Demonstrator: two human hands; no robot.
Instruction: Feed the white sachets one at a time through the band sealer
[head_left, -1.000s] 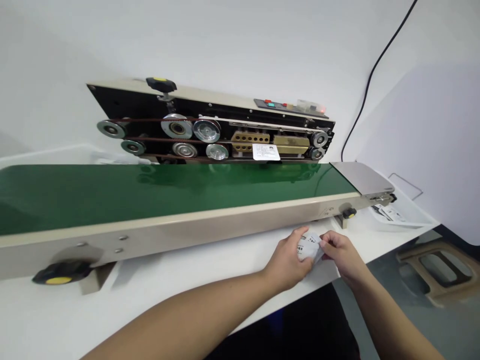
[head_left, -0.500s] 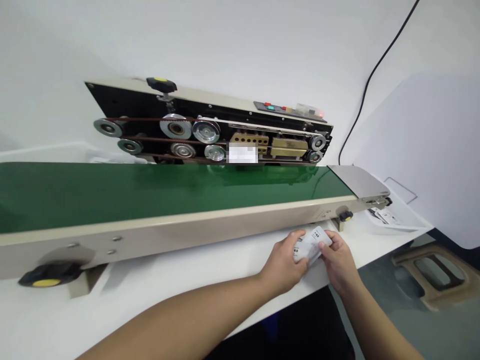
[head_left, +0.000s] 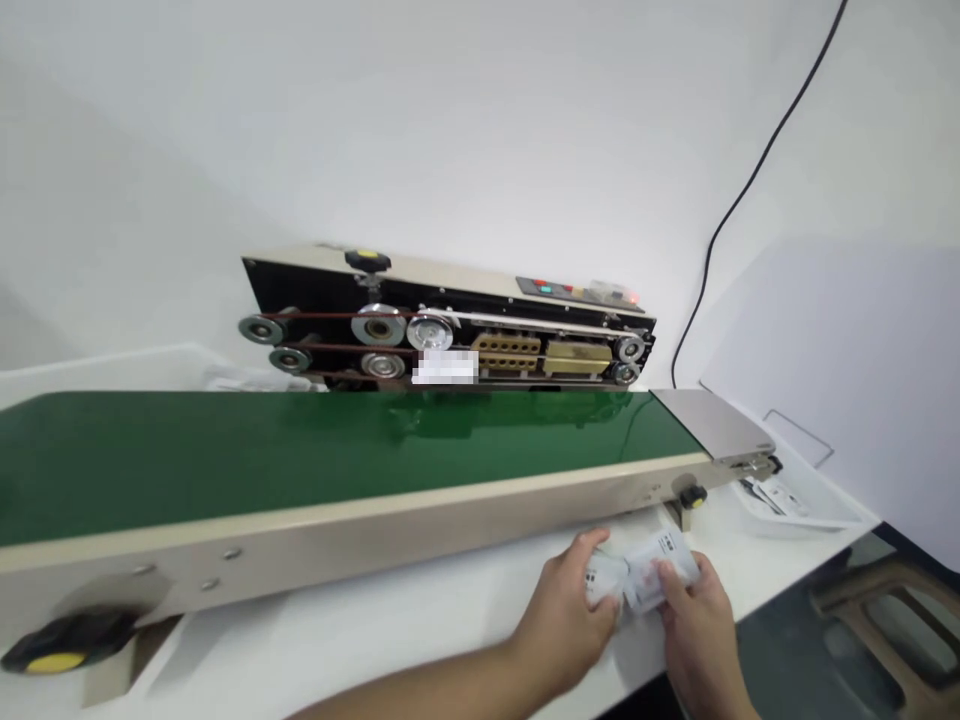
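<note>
Low at the right, my left hand (head_left: pixel 574 605) grips a small white printed pouch (head_left: pixel 604 577) between thumb and fingers. My right hand (head_left: pixel 696 610) pinches another white printed pouch (head_left: pixel 658 570), its thumb on the front. The two pouches are side by side, their near edges close together; whether they touch I cannot tell. Both hands are above the white table (head_left: pixel 360 640), in front of the conveyor. Behind it stands a band sealer (head_left: pixel 517 335) with metal pulleys and brass blocks. A white piece, blurred out (head_left: pixel 446 367), sits at its belts above the green conveyor belt (head_left: pixel 247 460).
A white tray (head_left: pixel 821 515) with printed packets stands right of the conveyor's metal end plate (head_left: pixel 712 420). Black knobs with yellow caps (head_left: pixel 71 640) stick out from the conveyor's front. A black cable (head_left: pixel 750 195) hangs along the wall. A brown stool (head_left: pixel 892 620) is at lower right.
The two pouches, overlapping before, are now spread apart, with my right hand drawn further right. The blurred white piece has travelled left along the sealer. The camera view has tilted up.
</note>
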